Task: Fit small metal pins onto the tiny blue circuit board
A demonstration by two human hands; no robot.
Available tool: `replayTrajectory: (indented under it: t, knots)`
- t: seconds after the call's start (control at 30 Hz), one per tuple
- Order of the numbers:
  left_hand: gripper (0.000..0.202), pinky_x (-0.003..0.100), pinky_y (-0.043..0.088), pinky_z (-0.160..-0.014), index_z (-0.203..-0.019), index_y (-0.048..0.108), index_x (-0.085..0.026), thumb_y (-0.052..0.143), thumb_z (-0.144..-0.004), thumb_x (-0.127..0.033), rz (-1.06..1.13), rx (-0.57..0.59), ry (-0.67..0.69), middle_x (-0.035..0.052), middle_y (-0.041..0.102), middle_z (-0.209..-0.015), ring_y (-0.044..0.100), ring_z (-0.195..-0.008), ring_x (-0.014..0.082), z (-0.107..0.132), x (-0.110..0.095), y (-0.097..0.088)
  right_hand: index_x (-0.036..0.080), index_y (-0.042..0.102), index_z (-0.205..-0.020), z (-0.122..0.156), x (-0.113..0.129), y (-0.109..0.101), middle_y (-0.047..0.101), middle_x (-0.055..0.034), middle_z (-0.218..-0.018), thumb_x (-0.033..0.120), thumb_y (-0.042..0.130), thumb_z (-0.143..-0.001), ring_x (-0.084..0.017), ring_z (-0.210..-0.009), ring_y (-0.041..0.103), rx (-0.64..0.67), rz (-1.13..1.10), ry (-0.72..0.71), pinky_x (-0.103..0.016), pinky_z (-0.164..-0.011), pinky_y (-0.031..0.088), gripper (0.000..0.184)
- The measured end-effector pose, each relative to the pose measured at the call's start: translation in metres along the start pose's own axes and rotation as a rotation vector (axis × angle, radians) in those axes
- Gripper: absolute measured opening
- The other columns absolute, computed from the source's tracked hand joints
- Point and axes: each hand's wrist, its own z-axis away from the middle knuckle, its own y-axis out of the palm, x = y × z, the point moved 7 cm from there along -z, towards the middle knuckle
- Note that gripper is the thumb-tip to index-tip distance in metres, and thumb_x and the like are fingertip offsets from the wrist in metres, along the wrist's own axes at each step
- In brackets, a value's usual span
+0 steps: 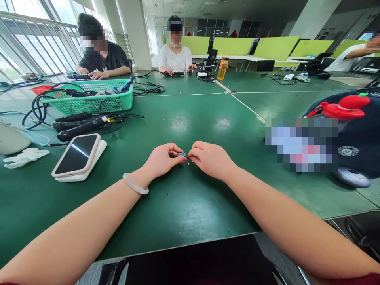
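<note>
Over the middle of the green table (184,213), my left hand (162,159) pinches a small flat piece (182,154) with a grey-blue patterned top between thumb and fingers. Its exact kind is too small to tell. Close by on the right, my right hand (210,159) has its fingers pressed together. A tiny shiny metallic bit (190,162) shows just below those fingertips; whether it is held or joined to the patterned piece I cannot tell. The fingertips of both hands nearly meet. A pale bangle (135,184) circles my left wrist.
Left of my hands, a phone (78,154) rests on a white box, with crumpled tissue (26,157) beyond. Black cabled devices (80,126) lie before a green basket (89,103). A dark bag (356,130) and a mouse (353,178) are right. Two people sit opposite, near an orange bottle (222,69).
</note>
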Motion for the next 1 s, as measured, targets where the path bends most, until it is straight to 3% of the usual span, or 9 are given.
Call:
replayTrajectory:
  t: [0.43, 0.67, 0.77, 1.0]
  knots:
    - [0.032, 0.032, 0.046, -0.072, -0.081, 0.066, -0.02, 0.072, -0.061, -0.044, 0.009, 0.004, 0.035, 0.0013, 0.068, -0.077, 0.062, -0.076, 0.0185, 0.003, -0.007, 0.002, 0.018, 0.064, -0.082, 0.002, 0.008, -0.005, 0.058, -0.0031, -0.085, 0.023, 0.043, -0.09, -0.013, -0.073, 0.051, -0.045, 0.106, -0.086, -0.026, -0.056, 0.03, 0.022]
    - [0.032, 0.035, 0.048, -0.08, -0.09, 0.063, -0.015, 0.072, -0.064, -0.031, 0.375, 0.114, 0.014, 0.0062, 0.07, -0.085, 0.065, -0.081, 0.0182, -0.001, -0.002, 0.01, 0.019, 0.067, -0.086, 0.001, 0.003, -0.011, 0.061, -0.003, -0.086, 0.026, 0.042, -0.092, -0.013, -0.075, 0.053, -0.097, 0.035, -0.025, -0.025, -0.059, 0.032, 0.027]
    - [0.032, 0.037, 0.048, -0.082, -0.093, 0.063, -0.015, 0.071, -0.066, -0.03, 0.402, 0.106, -0.008, 0.0065, 0.07, -0.085, 0.065, -0.081, 0.018, -0.003, 0.001, 0.009, 0.021, 0.068, -0.087, 0.001, -0.003, -0.01, 0.061, -0.0022, -0.085, 0.028, 0.044, -0.091, -0.013, -0.074, 0.053, -0.1, -0.013, 0.025, -0.025, -0.059, 0.033, 0.025]
    - [0.032, 0.035, 0.048, -0.081, -0.093, 0.064, -0.015, 0.071, -0.067, -0.032, 0.363, 0.105, -0.022, 0.0062, 0.07, -0.085, 0.064, -0.08, 0.017, -0.003, 0.001, 0.008, 0.024, 0.066, -0.093, -0.001, -0.012, 0.013, 0.062, -0.0005, -0.088, 0.028, 0.056, -0.084, -0.013, -0.075, 0.057, 0.091, -0.117, 0.065, -0.024, -0.061, 0.036, 0.013]
